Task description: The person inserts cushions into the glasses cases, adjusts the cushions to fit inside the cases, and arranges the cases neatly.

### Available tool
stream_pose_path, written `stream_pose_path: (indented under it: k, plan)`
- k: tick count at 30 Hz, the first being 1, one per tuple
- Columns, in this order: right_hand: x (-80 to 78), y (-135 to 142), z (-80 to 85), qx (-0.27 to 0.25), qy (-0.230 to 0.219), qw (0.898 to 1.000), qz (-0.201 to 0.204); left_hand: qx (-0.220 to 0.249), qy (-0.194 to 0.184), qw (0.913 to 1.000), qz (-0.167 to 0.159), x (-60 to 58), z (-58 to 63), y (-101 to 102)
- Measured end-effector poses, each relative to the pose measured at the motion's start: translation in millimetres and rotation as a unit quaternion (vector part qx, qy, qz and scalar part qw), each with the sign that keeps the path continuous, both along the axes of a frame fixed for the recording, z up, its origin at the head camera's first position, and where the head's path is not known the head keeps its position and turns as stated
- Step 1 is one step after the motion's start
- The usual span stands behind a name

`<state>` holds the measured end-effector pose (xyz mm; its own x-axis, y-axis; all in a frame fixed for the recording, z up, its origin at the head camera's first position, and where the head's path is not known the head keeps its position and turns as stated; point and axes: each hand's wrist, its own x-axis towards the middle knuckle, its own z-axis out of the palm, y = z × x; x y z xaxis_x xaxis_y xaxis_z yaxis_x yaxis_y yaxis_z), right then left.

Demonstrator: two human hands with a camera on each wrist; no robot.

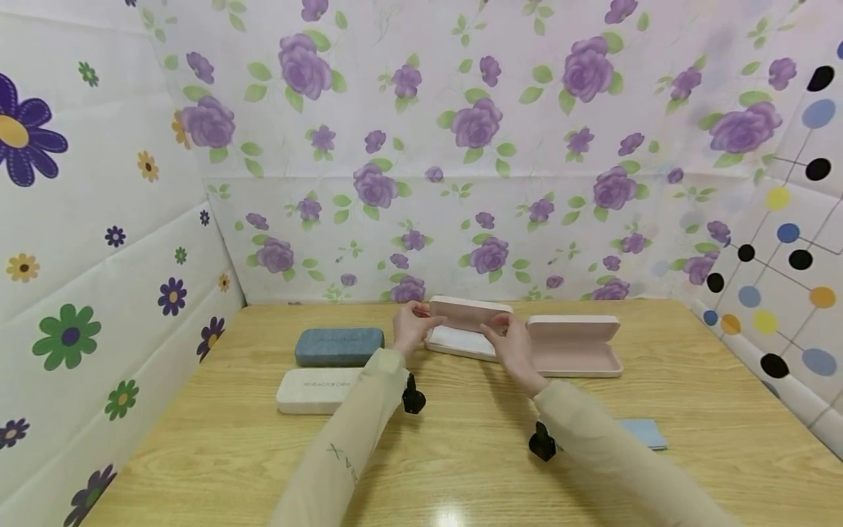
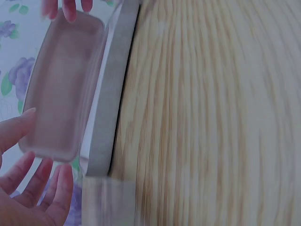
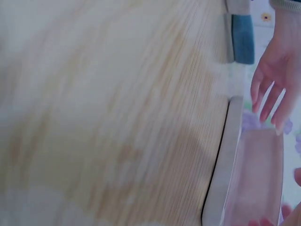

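Note:
An open glasses case (image 1: 470, 318) with a pinkish lining stands near the table's back edge, its lid raised. Something flat and white (image 1: 459, 339) fills its base; I cannot tell whether it is cloth or paper. At the lid's left end is my left hand (image 1: 411, 327), thumb by the lid's inner side and fairly straight fingers around the end, as the left wrist view shows. My right hand (image 1: 516, 348) is at the opposite end, its fingertips (image 2: 69, 12) by the lid's edge. Neither hand visibly grips the lid firmly.
Right of that case stands a second open pink case (image 1: 573, 348). On the left lie a closed blue case (image 1: 339, 347) and a closed white case (image 1: 312, 391), partly behind the left sleeve. A light blue cloth (image 1: 644, 433) shows beyond the right sleeve. Flowered sheeting (image 1: 421, 183) rises behind the table.

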<state>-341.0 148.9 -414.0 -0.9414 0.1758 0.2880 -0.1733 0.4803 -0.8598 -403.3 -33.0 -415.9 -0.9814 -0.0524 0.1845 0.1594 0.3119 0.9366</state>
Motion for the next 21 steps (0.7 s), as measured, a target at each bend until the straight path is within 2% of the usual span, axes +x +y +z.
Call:
stream_pose_path:
  k: [4,9,16,21]
  plan:
    - [5.6,-7,-2.3,-0.05,0.008,0.999,-0.02,0.012,0.004,0.9998,0.014,4.2,0.7,11]
    - [9.1,-14,-1.4,-0.08,-0.009,0.996,-0.049,0.05,0.006,0.9985,0.021,10.3,3.2,21]
    - [9.6,-18,-0.5,-0.081,-0.015,0.993,-0.079,0.065,-0.008,0.9963,0.055,11.1,-1.9,26]
    - [3.4,-19,-7.2,-0.074,-0.018,0.992,-0.097,0.065,-0.018,0.9968,0.042,10.1,-4.1,24]
